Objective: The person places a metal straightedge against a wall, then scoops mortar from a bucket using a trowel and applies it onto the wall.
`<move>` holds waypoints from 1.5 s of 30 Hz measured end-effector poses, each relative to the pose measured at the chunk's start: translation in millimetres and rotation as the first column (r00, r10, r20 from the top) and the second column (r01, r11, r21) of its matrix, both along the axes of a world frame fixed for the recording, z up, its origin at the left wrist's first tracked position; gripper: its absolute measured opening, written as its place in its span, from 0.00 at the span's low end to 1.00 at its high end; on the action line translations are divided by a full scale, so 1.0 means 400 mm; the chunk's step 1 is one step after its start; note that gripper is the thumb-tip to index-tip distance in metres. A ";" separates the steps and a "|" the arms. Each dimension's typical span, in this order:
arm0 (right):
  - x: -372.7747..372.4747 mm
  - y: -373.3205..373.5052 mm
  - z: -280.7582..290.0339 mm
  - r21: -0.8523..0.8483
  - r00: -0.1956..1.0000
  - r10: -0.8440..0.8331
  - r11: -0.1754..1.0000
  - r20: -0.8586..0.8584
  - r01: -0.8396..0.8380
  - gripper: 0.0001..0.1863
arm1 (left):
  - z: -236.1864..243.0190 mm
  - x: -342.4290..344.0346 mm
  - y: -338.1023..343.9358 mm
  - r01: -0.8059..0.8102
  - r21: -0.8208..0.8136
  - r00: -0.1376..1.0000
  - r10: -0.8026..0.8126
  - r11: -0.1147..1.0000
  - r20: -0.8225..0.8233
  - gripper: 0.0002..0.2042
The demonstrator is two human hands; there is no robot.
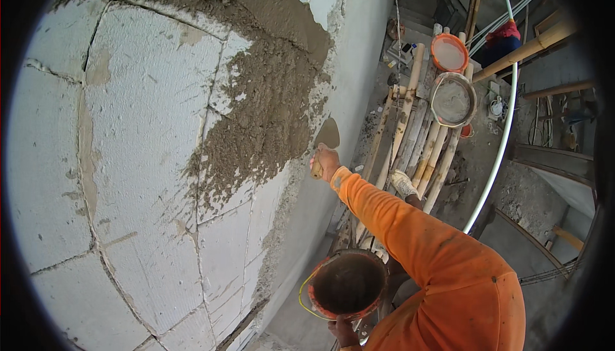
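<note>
My right hand, in an orange sleeve, is closed round the wooden handle of a trowel. The trowel's metal blade points up, close to the edge of the rough wet mortar on the block wall. Low in the view, my left hand grips the rim of a bucket; part of that hand is hidden. Grey-brown mortar or a similar mix seems to lie inside the bucket, though its interior is dark. A thin yellow handle hangs at its left side.
Bamboo and wooden poles form a narrow platform beside the wall. An orange bucket and a bucket of grey mix stand on it. A shoe rests on the poles. A white hose curves down at the right.
</note>
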State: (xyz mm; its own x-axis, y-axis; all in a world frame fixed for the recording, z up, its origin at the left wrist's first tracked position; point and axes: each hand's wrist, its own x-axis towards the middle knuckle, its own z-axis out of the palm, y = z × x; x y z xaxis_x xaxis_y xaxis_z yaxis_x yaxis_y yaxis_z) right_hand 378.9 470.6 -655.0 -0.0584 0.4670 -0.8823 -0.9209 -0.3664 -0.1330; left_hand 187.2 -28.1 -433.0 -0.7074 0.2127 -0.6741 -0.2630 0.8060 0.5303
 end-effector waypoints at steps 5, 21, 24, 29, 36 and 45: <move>0.110 0.091 0.130 0.112 0.991 -0.113 0.988 0.071 0.104 0.11 | -0.037 -0.028 -0.040 0.026 -0.087 1.000 -0.027 0.996 -0.006 0.19; 0.285 0.181 0.193 0.191 0.989 -0.028 0.982 0.144 0.000 0.12 | 0.013 0.068 0.148 0.123 0.204 0.984 -0.145 0.971 0.099 0.12; 0.351 0.178 0.217 0.231 0.983 -0.019 0.973 0.184 -0.024 0.12 | 0.016 0.077 0.182 0.243 0.216 0.957 -0.269 0.946 0.105 0.12; 0.430 -0.019 0.318 0.336 0.917 0.112 0.908 0.383 -0.251 0.11 | 0.031 0.101 0.247 0.248 0.191 0.964 -0.262 0.950 0.053 0.14; 0.440 -0.578 0.549 -0.033 0.120 0.293 0.470 0.949 -0.882 0.22 | -0.021 0.036 0.258 0.270 0.246 0.939 -0.311 0.931 0.147 0.14; 0.223 -0.805 0.631 -0.674 -0.666 -0.133 -0.263 0.734 -0.690 0.16 | 0.008 -0.079 0.187 0.355 0.536 0.882 -0.465 0.766 0.079 0.12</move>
State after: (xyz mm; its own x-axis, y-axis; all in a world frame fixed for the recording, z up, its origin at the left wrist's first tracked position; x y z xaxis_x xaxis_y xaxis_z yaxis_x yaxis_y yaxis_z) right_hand 468.2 148.7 -402.4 -0.5331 0.7278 -0.4314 0.8285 0.3459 -0.4403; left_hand 155.4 46.8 -429.7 -0.3396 0.7914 -0.5083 -0.1097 0.5034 0.8571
